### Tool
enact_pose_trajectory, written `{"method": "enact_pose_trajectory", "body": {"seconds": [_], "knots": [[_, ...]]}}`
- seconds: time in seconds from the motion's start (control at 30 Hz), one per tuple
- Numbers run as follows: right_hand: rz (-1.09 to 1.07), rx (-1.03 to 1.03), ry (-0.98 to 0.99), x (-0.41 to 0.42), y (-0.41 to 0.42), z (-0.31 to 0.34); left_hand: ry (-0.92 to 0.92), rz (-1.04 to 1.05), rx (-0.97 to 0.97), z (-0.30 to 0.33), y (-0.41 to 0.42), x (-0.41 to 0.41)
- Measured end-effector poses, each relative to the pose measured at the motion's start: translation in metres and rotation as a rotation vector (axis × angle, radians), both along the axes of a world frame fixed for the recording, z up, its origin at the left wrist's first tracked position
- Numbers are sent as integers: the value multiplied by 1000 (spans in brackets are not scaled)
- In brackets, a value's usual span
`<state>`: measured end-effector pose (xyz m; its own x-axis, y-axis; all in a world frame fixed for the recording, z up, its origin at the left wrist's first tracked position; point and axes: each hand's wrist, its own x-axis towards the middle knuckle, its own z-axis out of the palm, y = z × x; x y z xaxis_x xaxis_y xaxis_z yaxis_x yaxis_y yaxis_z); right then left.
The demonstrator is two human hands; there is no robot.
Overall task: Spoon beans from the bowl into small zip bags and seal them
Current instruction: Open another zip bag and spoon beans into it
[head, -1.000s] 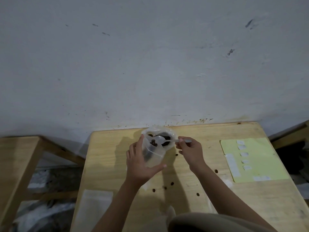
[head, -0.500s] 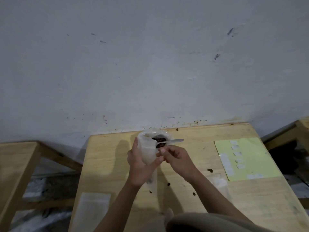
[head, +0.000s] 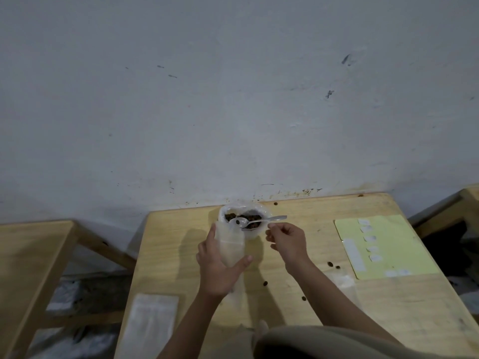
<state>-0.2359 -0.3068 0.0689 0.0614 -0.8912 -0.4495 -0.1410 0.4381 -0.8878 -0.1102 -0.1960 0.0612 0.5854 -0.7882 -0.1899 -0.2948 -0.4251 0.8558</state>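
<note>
So the beans [head: 246,218] sit in the bowl [head: 261,233] at the back edge of the table [head: 324,301], and my spoon [head: 255,221] is now lying across them with its scoop looking empty; half a second ago it was tipped at the mouth of the bag [head: 230,246], so that load probably went in and I'm back for another. Left hand [head: 220,265] is curled round the bag, holding it upright just in front of the bowl; right hand [head: 286,240] pinches the spoon handle; a few stray beans [head: 265,283] on the table, sealing not started.
</note>
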Motion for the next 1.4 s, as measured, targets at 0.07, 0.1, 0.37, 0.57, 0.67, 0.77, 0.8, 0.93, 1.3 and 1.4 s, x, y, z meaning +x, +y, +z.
{"method": "enact_pose_trajectory", "body": {"seconds": [0.07, 0.1, 0.37, 0.57, 0.67, 0.77, 0.8, 0.93, 1.3, 1.4], "knots": [[-138, 45, 56, 1, -11, -7, -17, 9, 4, -2, 0, 2], [-205, 85, 73, 1, -16, -9, -26, 15, 7, -3, 0, 3], [-213, 297, -224, 12, -40, -27, -102, 17, 39, -10, 2, 11], [16, 116, -84, 24, -39, -26, -114, 21, 54, -14, 7, 15], [159, -31, 2, 30, -35, -24, -120, 19, 72, -15, 7, 16], [184, -239, 137, 32, -30, -23, -134, 18, 81, -15, 7, 17], [167, -300, 177, 31, -29, -24, -139, 18, 83, -15, 7, 18], [210, -405, 246, 36, -24, -26, -166, 10, 87, -14, 7, 19], [-110, 220, -131, 30, -30, -38, -239, 27, 140, -18, 8, 22], [-129, 210, -177, 18, -26, -33, -254, 15, 180, -20, 8, 20]]}}
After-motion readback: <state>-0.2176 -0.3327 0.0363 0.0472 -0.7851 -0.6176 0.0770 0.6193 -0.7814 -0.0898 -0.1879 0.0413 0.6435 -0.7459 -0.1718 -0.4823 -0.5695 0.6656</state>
